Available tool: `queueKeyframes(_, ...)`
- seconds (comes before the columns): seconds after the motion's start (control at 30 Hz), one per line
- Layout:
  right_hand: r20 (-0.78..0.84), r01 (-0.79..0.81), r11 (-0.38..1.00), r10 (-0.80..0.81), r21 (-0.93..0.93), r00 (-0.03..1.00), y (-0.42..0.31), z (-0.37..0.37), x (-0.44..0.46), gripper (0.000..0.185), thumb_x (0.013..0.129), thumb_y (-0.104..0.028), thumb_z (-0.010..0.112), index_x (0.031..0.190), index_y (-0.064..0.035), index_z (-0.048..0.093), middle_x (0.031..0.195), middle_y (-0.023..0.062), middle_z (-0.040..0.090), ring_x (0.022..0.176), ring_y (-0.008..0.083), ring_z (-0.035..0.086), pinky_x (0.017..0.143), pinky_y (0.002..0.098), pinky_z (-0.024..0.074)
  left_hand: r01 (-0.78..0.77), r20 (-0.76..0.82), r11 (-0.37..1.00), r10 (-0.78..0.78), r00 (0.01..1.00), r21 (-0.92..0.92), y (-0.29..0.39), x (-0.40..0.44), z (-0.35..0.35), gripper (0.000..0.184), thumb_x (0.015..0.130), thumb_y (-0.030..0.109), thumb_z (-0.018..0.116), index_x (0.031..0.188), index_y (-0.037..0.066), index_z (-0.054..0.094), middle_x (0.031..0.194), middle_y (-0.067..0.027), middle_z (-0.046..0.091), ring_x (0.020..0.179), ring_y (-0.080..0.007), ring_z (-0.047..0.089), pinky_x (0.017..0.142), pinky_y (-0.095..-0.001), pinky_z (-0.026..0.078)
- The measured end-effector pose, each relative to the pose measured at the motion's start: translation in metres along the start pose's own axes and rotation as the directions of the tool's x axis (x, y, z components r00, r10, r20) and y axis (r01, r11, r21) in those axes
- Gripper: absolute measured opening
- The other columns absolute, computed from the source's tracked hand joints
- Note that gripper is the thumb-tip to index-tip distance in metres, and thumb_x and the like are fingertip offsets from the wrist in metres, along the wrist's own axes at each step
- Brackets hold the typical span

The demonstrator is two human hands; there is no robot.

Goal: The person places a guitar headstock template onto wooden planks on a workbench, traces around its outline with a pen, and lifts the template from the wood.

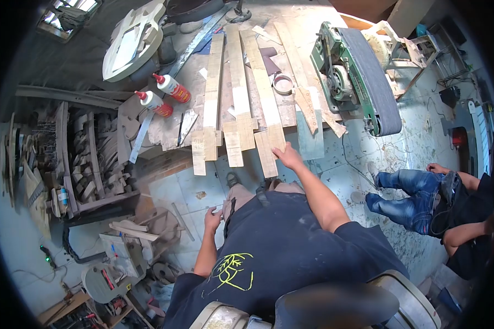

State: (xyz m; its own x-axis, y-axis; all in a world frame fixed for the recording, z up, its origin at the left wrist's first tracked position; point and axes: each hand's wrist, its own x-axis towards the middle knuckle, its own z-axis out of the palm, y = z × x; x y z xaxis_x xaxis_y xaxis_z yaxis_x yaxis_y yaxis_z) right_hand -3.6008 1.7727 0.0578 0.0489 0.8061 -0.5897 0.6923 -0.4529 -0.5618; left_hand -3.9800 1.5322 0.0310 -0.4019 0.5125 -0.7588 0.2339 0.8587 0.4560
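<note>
My right hand (288,156) is at the near end of a long wooden strip (266,104), its fingers closed on the edge where short wood pieces (265,155) lie across the strip's end. Two similar strips lie to the left, a middle one (238,82) and a left one (212,88), each with short pieces at its near end overhanging the table edge. My left hand (212,219) hangs low beside my leg, away from the table, its fingers loosely bent and apart, with nothing visible in it.
On the worktable (175,129) are two red-and-white glue bottles (173,88), a tape roll (283,84) and a green belt sander (357,77). A guitar-shaped body (134,41) stands at the back left. A wood rack (88,159) is left; another person (422,197) is right.
</note>
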Motion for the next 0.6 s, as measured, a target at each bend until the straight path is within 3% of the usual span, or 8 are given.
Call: queueKeyframes(0.6, 0.01, 0.003, 1.0, -0.003, 0.005, 1.0, 0.0007, 0.0016, 0.0014, 0.084, 0.091, -0.067, 0.06, 0.132, 0.0055, 0.046, 0.125, 0.0333, 0.065, 0.122, 0.0474, 0.061, 0.103, 0.051, 0.0481, 0.003, 0.001, 1.0, -0.003, 1.0, -0.003, 0.0029, -0.0028, 0.0023, 0.059, 0.09, 0.025, 0.076, 0.139, 0.0, 0.056, 0.104, -0.0179, 0.074, 0.081, -0.0223, 0.074, 0.068, -0.0338, 0.056)
